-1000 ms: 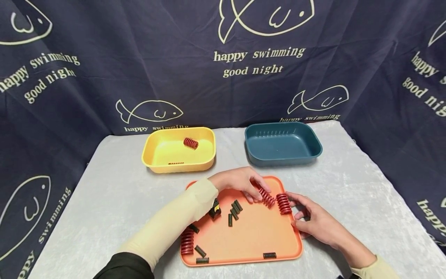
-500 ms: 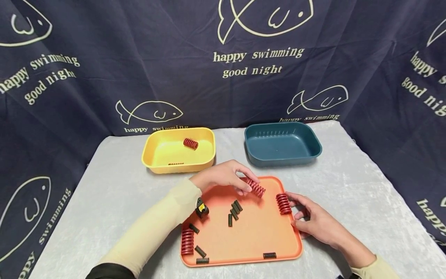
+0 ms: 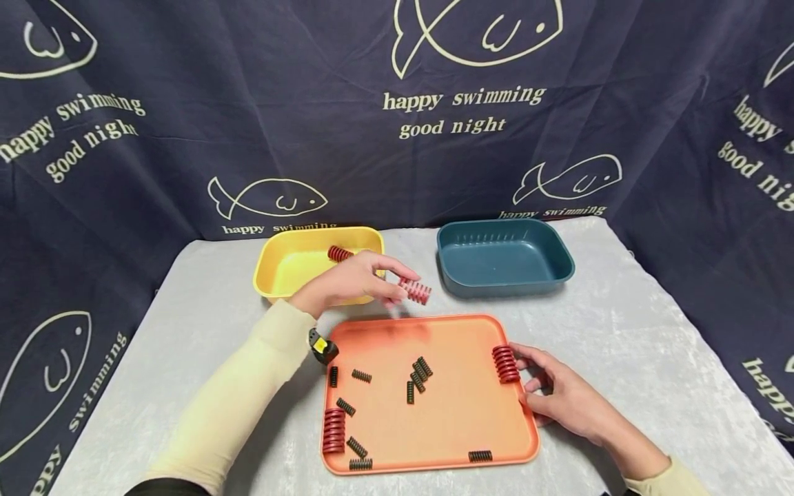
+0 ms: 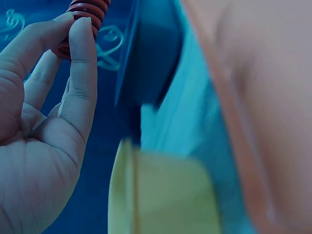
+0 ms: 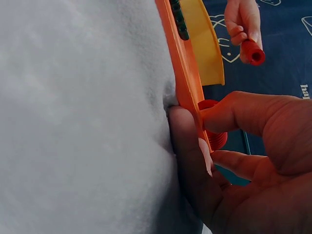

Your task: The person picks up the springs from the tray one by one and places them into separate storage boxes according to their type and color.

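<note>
Red spring (image 3: pixel 415 291) newly above pale tablecloth (image 3: pixel 626 317)

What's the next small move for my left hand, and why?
I'd probably move your left hand leftward until the red spring it pinches is over the yellow bin. In the head view, that spring is off to the bin's right, and another red spring lies inside the bin.

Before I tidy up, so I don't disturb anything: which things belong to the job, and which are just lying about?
Likely the job: red springs, one in left hand; dark springs; tray, touched by right hand; yellow bin; blue bin.

Likely just setting: curtain; tablecloth.
</note>
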Tool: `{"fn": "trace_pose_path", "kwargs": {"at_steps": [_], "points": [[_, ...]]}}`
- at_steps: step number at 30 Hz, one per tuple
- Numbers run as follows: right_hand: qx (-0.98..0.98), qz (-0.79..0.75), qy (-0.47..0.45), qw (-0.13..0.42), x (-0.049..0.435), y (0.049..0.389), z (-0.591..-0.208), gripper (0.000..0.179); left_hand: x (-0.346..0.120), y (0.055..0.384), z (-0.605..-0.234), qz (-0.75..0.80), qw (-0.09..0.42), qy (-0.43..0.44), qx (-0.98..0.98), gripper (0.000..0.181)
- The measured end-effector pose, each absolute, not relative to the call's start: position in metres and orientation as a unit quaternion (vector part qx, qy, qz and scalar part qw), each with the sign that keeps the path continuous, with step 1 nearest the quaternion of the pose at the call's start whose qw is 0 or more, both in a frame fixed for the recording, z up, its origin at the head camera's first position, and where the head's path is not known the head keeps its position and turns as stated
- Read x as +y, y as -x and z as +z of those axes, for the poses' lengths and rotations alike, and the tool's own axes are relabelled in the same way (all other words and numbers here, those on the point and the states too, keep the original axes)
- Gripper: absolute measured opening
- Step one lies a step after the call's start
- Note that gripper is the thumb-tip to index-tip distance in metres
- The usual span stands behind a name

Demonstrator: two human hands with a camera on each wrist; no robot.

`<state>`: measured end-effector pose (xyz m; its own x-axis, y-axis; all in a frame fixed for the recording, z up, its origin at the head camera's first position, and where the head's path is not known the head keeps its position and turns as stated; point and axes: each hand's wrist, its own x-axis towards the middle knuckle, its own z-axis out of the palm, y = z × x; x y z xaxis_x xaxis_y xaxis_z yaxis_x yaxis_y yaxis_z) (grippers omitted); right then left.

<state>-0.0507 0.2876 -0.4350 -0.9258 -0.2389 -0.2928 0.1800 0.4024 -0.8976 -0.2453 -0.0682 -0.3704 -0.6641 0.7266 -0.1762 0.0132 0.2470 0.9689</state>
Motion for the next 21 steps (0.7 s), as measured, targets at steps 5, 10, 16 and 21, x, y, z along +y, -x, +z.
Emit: {"fn": "trace_pose_path", "kwargs": {"at_steps": [5, 10, 16, 21], "points": [[0.817, -0.545, 0.021, 0.189, 0.287, 0.051, -0.435, 0.08, -0.1, 0.255, -0.363, 0.555, 0.293, -0.235, 0.742, 0.037], [0.814, -0.549, 0.017, 0.19, 0.286, 0.051, -0.435, 0.081, -0.129, 0.266, -0.357, 0.563, 0.284, -0.202, 0.749, 0.04], [0.82, -0.54, -0.003, 0.189, 0.285, 0.05, -0.434, 0.079, -0.155, 0.273, -0.353, 0.559, 0.263, -0.169, 0.768, 0.042], [0.815, -0.544, -0.006, 0.201, 0.283, 0.052, -0.433, 0.081, -0.178, 0.276, -0.359, 0.56, 0.244, -0.151, 0.777, 0.041]]}}
